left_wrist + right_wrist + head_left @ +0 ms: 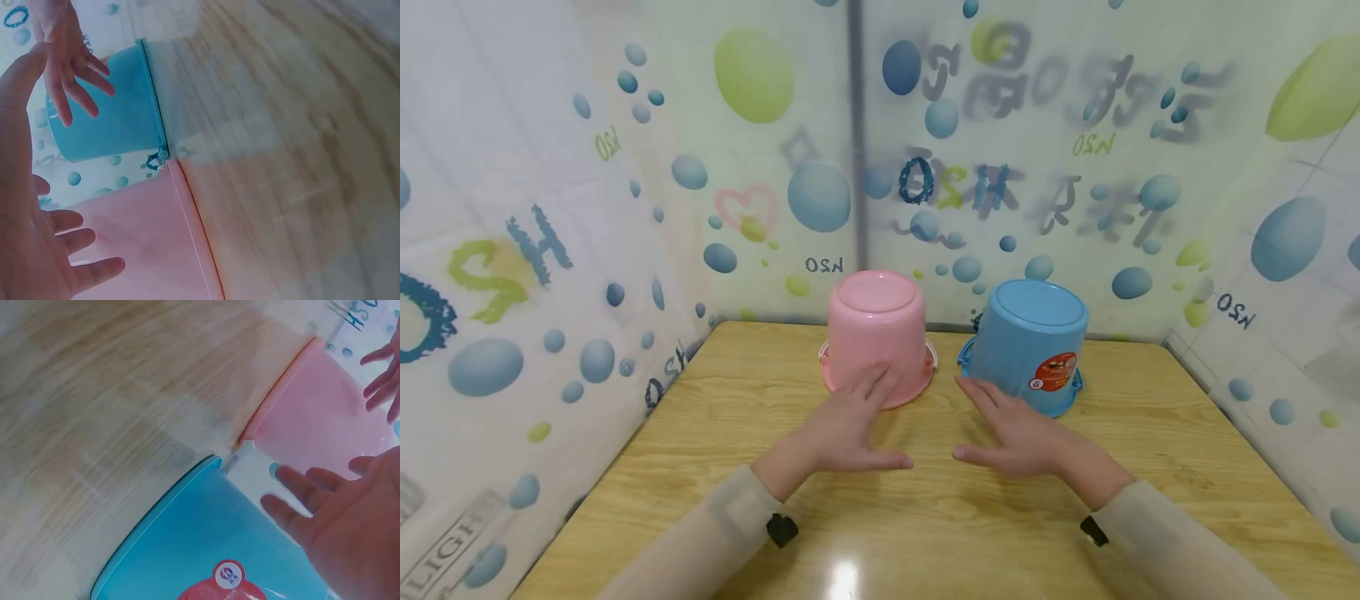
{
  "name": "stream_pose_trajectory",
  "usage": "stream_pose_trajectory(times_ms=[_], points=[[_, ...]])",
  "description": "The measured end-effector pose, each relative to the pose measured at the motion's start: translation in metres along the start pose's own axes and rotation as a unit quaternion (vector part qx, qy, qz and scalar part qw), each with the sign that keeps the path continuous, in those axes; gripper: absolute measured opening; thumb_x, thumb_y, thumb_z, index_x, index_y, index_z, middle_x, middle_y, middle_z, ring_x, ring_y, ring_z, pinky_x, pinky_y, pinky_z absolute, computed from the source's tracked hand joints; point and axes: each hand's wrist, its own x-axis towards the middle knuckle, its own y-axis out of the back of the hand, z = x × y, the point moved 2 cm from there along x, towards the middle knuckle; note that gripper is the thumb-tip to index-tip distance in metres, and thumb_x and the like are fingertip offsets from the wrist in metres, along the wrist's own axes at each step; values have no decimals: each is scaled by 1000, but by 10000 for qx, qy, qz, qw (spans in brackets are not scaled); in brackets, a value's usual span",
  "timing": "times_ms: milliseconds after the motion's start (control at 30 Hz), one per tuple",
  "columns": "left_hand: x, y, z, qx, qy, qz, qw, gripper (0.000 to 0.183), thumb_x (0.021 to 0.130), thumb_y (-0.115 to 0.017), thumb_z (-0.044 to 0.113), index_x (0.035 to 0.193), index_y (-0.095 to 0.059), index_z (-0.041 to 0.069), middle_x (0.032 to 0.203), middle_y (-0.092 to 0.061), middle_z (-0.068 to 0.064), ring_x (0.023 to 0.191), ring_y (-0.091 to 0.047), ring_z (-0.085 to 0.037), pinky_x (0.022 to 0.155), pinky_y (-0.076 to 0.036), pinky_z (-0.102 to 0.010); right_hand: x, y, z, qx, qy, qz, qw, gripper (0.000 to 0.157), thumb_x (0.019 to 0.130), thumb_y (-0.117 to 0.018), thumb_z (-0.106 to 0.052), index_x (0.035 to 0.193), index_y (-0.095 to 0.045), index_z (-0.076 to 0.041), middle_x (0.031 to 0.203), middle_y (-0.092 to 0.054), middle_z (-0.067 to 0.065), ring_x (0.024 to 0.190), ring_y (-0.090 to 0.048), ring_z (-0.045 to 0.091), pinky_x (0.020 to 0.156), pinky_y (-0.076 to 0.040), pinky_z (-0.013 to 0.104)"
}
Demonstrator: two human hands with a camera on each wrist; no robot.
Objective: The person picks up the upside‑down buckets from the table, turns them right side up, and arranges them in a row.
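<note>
Two buckets stand upside down on the wooden table, side by side with a gap between them. The pink bucket (877,325) is on the left, its pale handle lying down around the rim. To its right, the blue bucket (1030,333) bears a red round label (1054,372). My left hand (850,425) hovers in front of the pink bucket, fingers extended and thumb spread inward. My right hand (1022,433) is held likewise before the blue bucket, its thumb pointing toward the left one. Both hands hold nothing, and the wrist views show them apart from the buckets.
A light wooden table (910,533) spreads beneath the hands. Printed curtains (760,167) with blue and green dots enclose its back and both sides, close behind the buckets. A dark vertical pole (856,133) shows through the back curtain.
</note>
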Motion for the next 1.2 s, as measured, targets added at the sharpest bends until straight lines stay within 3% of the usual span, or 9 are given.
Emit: stream_pose_trajectory(times_ms=[167, 333, 467, 667, 900, 1200], points=[[-4, 5, -10, -338, 132, 171, 9992, 122, 77, -58, 87, 165, -15, 15, 169, -20, -12, 150, -36, -30, 111, -45, -52, 14, 0, 2, 714, -39, -228, 9972, 104, 88, -58, -76, 164, 1, -37, 167, -24, 11, 149, -37, 36, 113, -40, 60], [-13, 7, -27, -456, 428, 205, 9978, 122, 75, -59, 88, 166, -13, 20, 170, -19, -7, 146, -40, -33, 108, -47, -54, 28, 0, 0, 1228, -180, -466, 9912, 107, 88, -65, -69, 163, 5, -39, 169, -20, 10, 149, -38, 33, 113, -41, 59], [-20, 11, -44, -468, 699, 194, 9963, 122, 74, -58, 90, 166, -12, 23, 170, -17, -3, 148, -37, -35, 108, -47, -56, 40, -2, 0, 1316, -391, -578, 9888, 111, 86, -65, -72, 163, 8, -38, 171, -13, 9, 151, -34, 33, 115, -38, 59], [-28, 18, -69, -521, 1070, 152, 9928, 124, 73, -59, 90, 166, -5, 28, 170, -19, -9, 150, -33, -40, 111, -43, -59, 59, -5, 1, 1426, -537, -623, 9864, 120, 81, -64, -78, 164, 10, -32, 172, -5, 7, 156, -22, 35, 121, -30, 59], [-28, 22, -93, -782, 1331, 21, 9880, 128, 72, -65, 87, 166, -5, 24, 168, -21, -12, 148, -35, -42, 110, -43, -60, 80, -12, 2, 1282, -570, -579, 9884, 123, 77, -61, -85, 163, 12, -35, 173, 2, -2, 159, -6, 28, 124, -24, 56], [-19, 16, -113, -1152, 1636, -341, 9792, 133, 72, -73, 79, 165, 2, 20, 166, -19, -25, 148, -32, -46, 113, -39, -62, 101, -20, 3, 1307, -767, -579, 9867, 122, 84, -71, -68, 162, 15, -33, 173, 5, 0, 159, -3, 31, 126, -20, 54]])
